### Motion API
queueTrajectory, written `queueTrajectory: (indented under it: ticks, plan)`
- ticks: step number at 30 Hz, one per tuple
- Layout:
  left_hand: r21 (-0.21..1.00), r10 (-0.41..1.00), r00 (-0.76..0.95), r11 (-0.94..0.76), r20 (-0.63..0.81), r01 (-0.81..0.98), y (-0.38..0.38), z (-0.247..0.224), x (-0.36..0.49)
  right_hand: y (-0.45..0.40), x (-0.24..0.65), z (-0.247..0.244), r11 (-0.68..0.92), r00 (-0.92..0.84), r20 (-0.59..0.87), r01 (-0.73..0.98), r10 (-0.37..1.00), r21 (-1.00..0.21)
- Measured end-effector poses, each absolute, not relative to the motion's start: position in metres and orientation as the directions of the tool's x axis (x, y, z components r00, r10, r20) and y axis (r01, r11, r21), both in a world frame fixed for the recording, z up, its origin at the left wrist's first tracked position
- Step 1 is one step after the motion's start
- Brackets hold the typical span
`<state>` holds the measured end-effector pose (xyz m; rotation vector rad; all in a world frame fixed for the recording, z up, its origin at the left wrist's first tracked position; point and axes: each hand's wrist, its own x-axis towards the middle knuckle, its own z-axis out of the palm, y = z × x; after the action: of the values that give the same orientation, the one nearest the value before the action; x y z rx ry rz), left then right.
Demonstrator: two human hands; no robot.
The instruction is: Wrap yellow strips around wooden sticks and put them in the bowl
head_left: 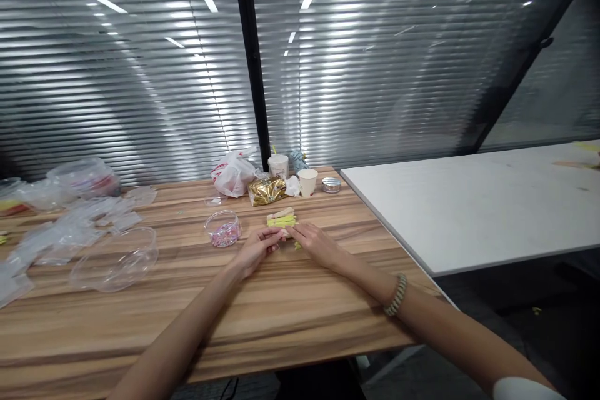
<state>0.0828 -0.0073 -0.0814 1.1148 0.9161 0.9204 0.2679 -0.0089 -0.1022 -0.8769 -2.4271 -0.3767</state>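
My left hand and my right hand meet near the middle of the wooden table. Their fingertips close on a small pale bundle, mostly covered by the fingers. Just beyond them lies a stack of yellow and beige bundles of short strips; their exact material is too small to tell. A yellow scrap shows under my right hand. Left of the stack stands a round clear tub holding many small pink and purple bands.
Behind are a white plastic bag, a gold foil packet, a paper cup, a lidded cup and a round silver tin. Clear plastic bags and a clear lid lie left. A white table adjoins right.
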Motion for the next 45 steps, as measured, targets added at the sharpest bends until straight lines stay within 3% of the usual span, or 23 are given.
queueTrajectory:
  ticks: [6, 11, 15, 22, 32, 39, 45]
  plan:
    - [0.974, 0.946, 0.309, 0.154, -0.097, -0.167, -0.006, -0.079, 0.081, -0.003, 0.271, -0.11, 0.656, -0.46, 0.577, 0.732, 0.675, -0.184]
    - [0.959, 0.925, 0.38, 0.092, 0.018, -0.27, -0.007, -0.08, 0.083, -0.008, 0.265, -0.108, 0.635, -0.416, 0.491, 0.616, 0.765, -0.466]
    - [0.976, 0.903, 0.422, 0.015, 0.08, -0.217, -0.011, -0.078, 0.085, -0.016, 0.26, -0.101, 0.631, -0.43, 0.463, 0.55, 0.775, -0.546]
    - [0.987, 0.886, 0.448, -0.056, 0.119, -0.152, -0.012, -0.078, 0.084, -0.019, 0.26, -0.101, 0.655, -0.468, 0.46, 0.514, 0.755, -0.553]
    - [0.991, 0.887, 0.451, -0.044, 0.097, -0.127, -0.013, -0.078, 0.087, -0.017, 0.26, -0.102, 0.658, -0.448, 0.49, 0.599, 0.748, -0.457]
    - [0.995, 0.917, 0.399, 0.052, -0.013, -0.087, -0.011, -0.072, 0.09, -0.024, 0.252, -0.104, 0.581, -0.39, 0.476, 0.726, 0.789, -0.368]
    - [0.99, 0.893, 0.428, 0.119, -0.139, 0.074, -0.014, -0.062, 0.088, -0.017, 0.258, -0.1, 0.471, -0.284, 0.459, 0.802, 0.842, -0.367]
